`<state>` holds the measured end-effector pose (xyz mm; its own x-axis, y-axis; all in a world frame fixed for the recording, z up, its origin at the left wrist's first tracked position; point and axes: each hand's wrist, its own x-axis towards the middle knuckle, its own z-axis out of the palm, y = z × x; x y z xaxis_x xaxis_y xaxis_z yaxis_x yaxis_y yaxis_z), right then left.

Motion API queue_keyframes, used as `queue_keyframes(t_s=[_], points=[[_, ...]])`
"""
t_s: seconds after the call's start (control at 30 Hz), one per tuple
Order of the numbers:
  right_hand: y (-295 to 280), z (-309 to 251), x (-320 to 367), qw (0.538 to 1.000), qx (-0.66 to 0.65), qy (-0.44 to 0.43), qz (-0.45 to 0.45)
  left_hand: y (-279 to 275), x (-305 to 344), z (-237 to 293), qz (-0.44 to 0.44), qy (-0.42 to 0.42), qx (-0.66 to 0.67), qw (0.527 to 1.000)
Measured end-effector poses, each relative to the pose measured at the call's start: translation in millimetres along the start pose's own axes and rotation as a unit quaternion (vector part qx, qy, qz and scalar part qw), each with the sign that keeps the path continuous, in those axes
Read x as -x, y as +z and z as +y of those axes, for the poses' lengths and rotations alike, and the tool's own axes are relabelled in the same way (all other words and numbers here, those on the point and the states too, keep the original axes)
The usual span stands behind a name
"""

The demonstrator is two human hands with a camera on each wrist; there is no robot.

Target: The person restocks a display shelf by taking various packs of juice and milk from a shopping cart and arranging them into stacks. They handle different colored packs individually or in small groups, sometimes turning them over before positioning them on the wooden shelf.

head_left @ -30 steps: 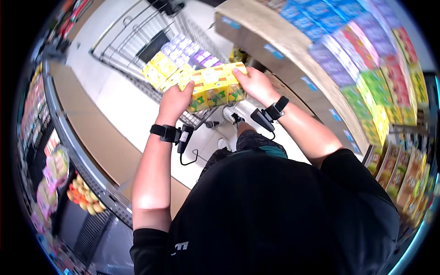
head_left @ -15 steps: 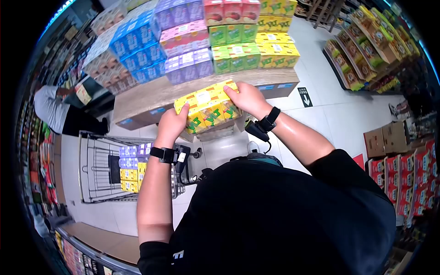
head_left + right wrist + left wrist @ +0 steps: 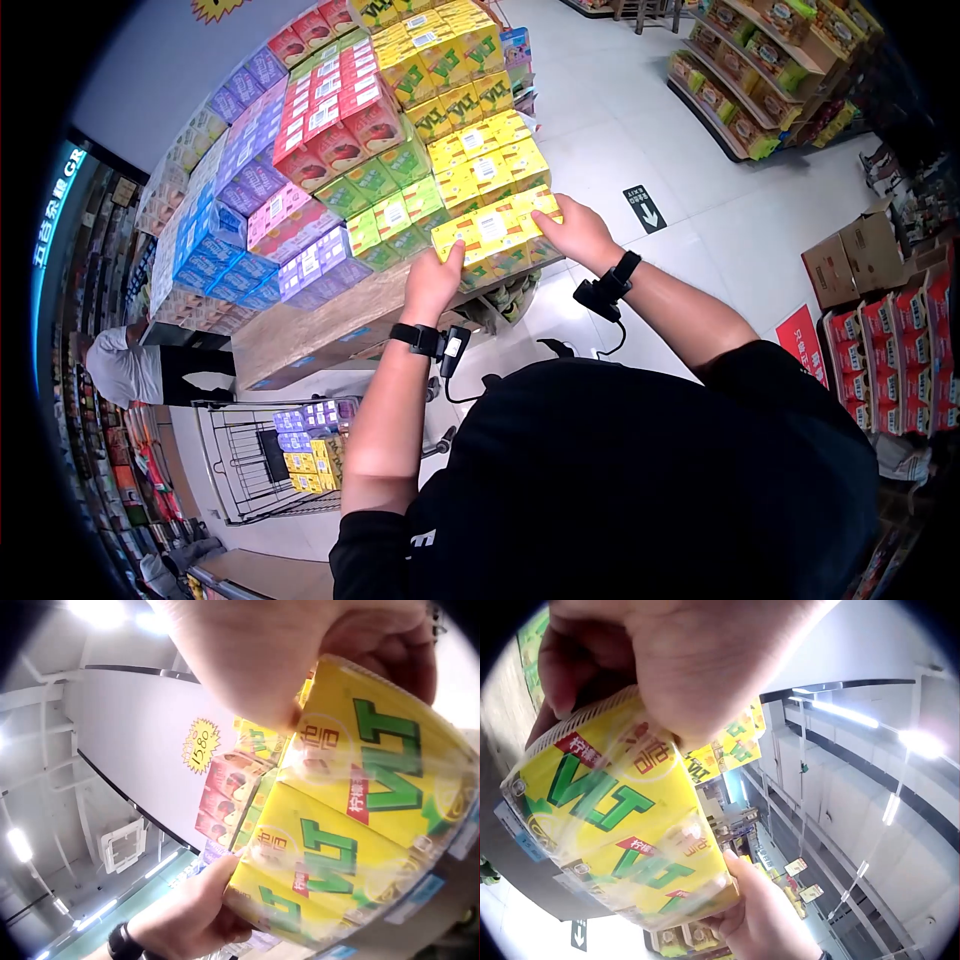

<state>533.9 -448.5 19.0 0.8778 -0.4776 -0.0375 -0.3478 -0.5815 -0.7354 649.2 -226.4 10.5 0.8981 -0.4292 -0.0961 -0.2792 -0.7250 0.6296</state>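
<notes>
Both hands hold one plastic-wrapped pack of yellow drink cartons [image 3: 492, 232] by its two ends, thumbs on top. The left hand [image 3: 432, 285] grips the left end and the right hand [image 3: 583, 235] the right end. In the left wrist view, the pack [image 3: 615, 817] shows green lettering, with the left hand [image 3: 682, 667] curled over its near end and the right hand [image 3: 769, 915] at the far end. The right wrist view shows the right hand [image 3: 300, 652] gripping the pack [image 3: 352, 802] close up. Behind it, similar yellow packs [image 3: 487, 168] are stacked on the display.
Red, green, purple and blue carton packs [image 3: 340, 120] fill the wooden display [image 3: 310, 325]. A shopping cart [image 3: 235, 480] with purple and yellow packs stands at lower left, near a person in a light shirt [image 3: 125, 365]. Cardboard boxes [image 3: 855, 260] and snack shelves [image 3: 760, 70] are at right.
The view has turned from the cart to the display. The held pack has moved from over the cart to the display's front edge beside the yellow stack, both hands still gripping it.
</notes>
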Motion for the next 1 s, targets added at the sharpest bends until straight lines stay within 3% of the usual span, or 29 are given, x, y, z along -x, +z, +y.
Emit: queue_keyframes(t_s=[0.23, 0.4, 0.73, 1.0], points=[[-3, 46, -36, 0.997, -0.065, -0.027, -0.024, 39, -25, 12, 0.002, -0.031, 0.051, 0.998], [5, 61, -45, 0.994, -0.089, -0.055, -0.038, 60, -40, -12, -0.013, -0.087, 0.042, 0.995], [5, 66, -61, 0.978, -0.178, -0.064, -0.089, 50, -48, -6, 0.000, -0.037, 0.045, 0.998], [14, 72, -60, 0.972, -0.212, -0.080, -0.057, 52, -48, -11, 0.009, -0.017, 0.116, 0.993]])
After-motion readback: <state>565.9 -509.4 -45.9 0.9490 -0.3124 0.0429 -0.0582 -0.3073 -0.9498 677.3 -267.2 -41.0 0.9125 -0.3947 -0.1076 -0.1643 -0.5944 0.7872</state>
